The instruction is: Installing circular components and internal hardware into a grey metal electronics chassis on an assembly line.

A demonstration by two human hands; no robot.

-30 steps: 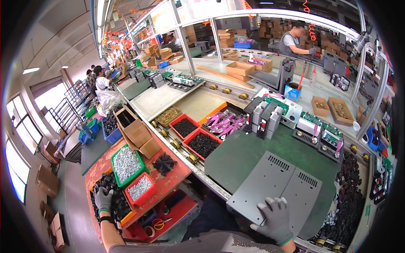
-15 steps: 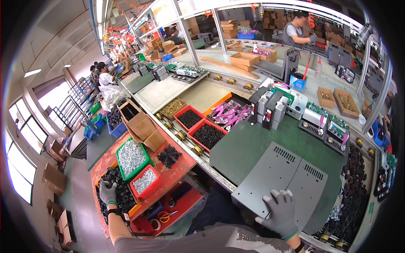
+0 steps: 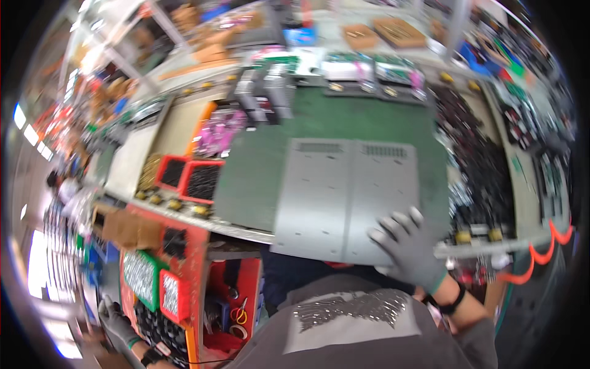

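Note:
Two flat grey metal panels (image 3: 313, 197) with rows of vent slots lie side by side on the green work surface (image 3: 369, 117); whether they are joined I cannot tell. My right hand (image 3: 409, 249), in a grey glove, lies on the near right part of the panels with its fingers spread. Far down to the left is my gloved left hand (image 3: 117, 323), beside a bin of black plastic parts (image 3: 161, 332). Motion smears its fingers, so any small part in them cannot be made out.
Green (image 3: 141, 277) and red (image 3: 174, 296) trays of silvery hardware stand on the red side bench. Red trays of black screws (image 3: 201, 181) and a bin of purple-tagged parts (image 3: 218, 132) lie left of the panels. Circuit-board assemblies (image 3: 349, 72) line the far edge; black parts (image 3: 482, 166) fill the right side.
The view has swung to the right and blurred. My left hand has come out of the bin of black parts to its left side. My right hand still rests on the panels.

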